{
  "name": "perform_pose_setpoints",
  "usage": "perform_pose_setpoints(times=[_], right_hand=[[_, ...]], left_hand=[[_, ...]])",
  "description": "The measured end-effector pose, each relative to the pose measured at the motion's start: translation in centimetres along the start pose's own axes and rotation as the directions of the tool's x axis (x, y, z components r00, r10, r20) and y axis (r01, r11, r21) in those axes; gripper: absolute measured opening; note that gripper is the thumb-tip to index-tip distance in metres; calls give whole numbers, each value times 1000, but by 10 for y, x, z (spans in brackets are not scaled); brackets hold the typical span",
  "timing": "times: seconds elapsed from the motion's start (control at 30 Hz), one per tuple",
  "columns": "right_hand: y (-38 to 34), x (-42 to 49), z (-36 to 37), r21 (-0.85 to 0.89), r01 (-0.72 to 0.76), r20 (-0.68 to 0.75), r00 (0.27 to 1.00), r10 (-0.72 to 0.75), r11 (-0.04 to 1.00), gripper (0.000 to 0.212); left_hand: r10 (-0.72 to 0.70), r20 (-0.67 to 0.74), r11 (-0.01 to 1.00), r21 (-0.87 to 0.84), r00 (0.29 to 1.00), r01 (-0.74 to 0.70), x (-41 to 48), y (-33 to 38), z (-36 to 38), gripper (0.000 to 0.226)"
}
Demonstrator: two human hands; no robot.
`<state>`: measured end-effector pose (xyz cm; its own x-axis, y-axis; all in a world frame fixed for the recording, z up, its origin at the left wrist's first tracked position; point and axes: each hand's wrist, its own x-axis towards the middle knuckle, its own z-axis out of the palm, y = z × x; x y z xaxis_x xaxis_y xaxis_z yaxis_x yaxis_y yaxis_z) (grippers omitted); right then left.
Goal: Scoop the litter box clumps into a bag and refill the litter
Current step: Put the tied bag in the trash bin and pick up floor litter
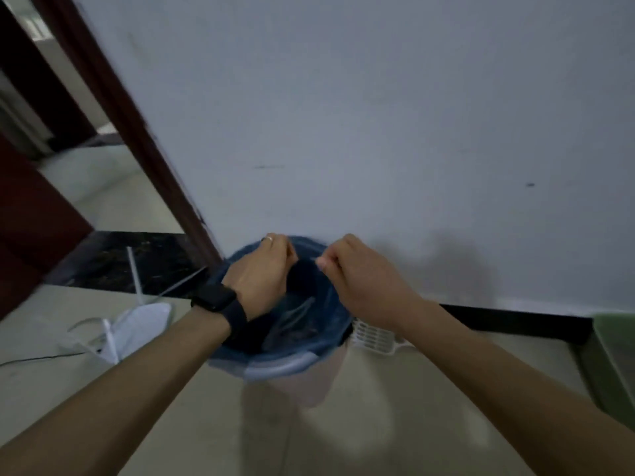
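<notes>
A blue plastic bag lines a pale bin that stands on the floor against the wall. Both hands are at the bag's far rim. My left hand, with a dark watch on the wrist and a ring, pinches the rim on the left. My right hand pinches it on the right, fingers curled. The bag's mouth gapes between them, dark inside with some clear plastic in it. A white slotted litter scoop lies on the floor just right of the bin. The green litter box shows at the right edge.
A white router with antennas and a cable sits on the floor to the left. A dark door frame and open doorway are at the left. The grey wall with a black skirting runs behind the bin.
</notes>
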<state>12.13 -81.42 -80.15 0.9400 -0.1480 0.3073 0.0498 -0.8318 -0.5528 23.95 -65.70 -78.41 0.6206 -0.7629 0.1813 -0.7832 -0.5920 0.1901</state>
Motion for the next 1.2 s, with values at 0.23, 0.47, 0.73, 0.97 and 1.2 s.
perform_pose_setpoints(times=[0.23,0.47,0.73,0.97,1.2], right_hand=[[-9,40,58,-399,123,343,939,23,909,32],[-5,42,63,-399,138,385,922,29,907,38],[17,2,10,-133,-30,115,992,45,991,54],[120,-184,-30,147,-542,-207,801,561,828,30],[186,-381,29,18,-897,-24,440,898,441,48]], left_hand=[[-164,350,957,281,922,64,-22,-58,19,32],[-84,330,991,125,940,45,-21,-61,23,31],[121,74,963,233,990,-135,-8,-8,16,33],[464,40,886,-40,885,-462,-10,127,100,39],[273,630,959,-114,727,-260,-77,204,283,57]])
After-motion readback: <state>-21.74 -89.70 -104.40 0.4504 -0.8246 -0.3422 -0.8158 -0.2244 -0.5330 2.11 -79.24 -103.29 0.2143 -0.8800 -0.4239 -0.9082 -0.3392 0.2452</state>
